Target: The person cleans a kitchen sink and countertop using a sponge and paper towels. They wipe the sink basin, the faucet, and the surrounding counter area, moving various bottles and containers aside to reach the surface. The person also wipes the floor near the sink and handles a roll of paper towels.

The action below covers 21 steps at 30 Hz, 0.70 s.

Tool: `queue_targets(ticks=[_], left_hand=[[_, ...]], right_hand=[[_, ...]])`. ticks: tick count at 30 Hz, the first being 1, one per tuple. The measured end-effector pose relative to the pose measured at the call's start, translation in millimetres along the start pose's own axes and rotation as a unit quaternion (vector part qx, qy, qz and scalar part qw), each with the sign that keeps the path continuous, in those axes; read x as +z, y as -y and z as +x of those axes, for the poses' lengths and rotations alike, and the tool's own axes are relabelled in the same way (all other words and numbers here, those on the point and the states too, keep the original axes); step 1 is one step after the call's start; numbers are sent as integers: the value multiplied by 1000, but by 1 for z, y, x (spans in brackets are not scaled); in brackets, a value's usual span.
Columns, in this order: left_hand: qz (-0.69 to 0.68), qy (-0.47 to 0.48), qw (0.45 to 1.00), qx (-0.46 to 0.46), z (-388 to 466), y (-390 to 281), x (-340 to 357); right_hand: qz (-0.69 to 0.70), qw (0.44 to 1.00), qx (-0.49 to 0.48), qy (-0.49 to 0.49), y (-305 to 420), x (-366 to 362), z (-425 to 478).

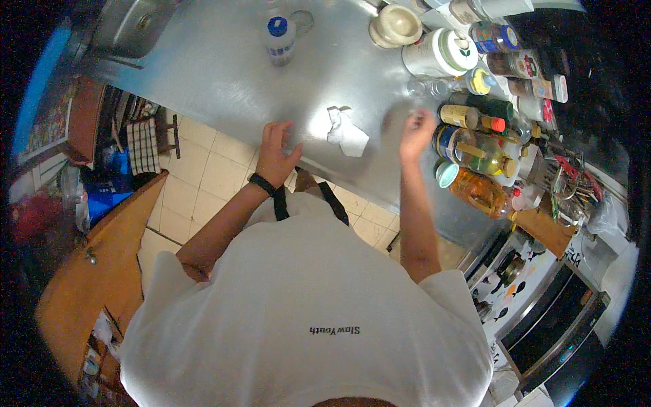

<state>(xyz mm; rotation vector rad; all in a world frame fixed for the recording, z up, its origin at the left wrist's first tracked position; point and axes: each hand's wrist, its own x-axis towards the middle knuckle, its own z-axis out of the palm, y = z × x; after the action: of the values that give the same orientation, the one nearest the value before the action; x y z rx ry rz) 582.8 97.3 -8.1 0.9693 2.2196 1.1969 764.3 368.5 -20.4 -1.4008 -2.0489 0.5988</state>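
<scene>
My left hand [274,155] hovers at the front edge of the stainless steel counter [213,66]. Its fingers are apart and bent, with nothing in them, and a black band is on the wrist. My right hand [418,135] is raised over the counter beside the row of bottles, fingers curled. Blur hides whether anything is between those fingers. A crumpled white piece of paper or tissue [348,133] lies on the metal between my hands. Farther back, a translucent plastic bottle with a blue cap [280,43] stands next to a clear round item [303,22].
Along the right stand a stone mortar [395,25], a white lidded canister [440,51], a pale glass jar [427,87], a sauce bottle [457,116] and oil bottles [478,191]. A sink [140,25] is at the far left. A wooden door [101,264] is at my left.
</scene>
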Motion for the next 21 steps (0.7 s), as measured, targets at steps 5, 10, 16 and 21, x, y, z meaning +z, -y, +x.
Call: queue_targets(ticks=[5, 10, 16, 21], left_hand=[[4, -1, 1000, 20, -1, 2, 0], [-9, 14, 1000, -7, 4, -2, -2], [-4, 30, 999, -15, 4, 14, -4], [-46, -8, 999, 0, 12, 18, -7]], right_hand=[[-62, 958, -156, 233, 40, 29, -109], [-41, 980, -24, 194, 43, 71, -136], [-127, 979, -88, 134, 61, 71, -150], [-168, 970, -107, 136, 64, 75, -145]])
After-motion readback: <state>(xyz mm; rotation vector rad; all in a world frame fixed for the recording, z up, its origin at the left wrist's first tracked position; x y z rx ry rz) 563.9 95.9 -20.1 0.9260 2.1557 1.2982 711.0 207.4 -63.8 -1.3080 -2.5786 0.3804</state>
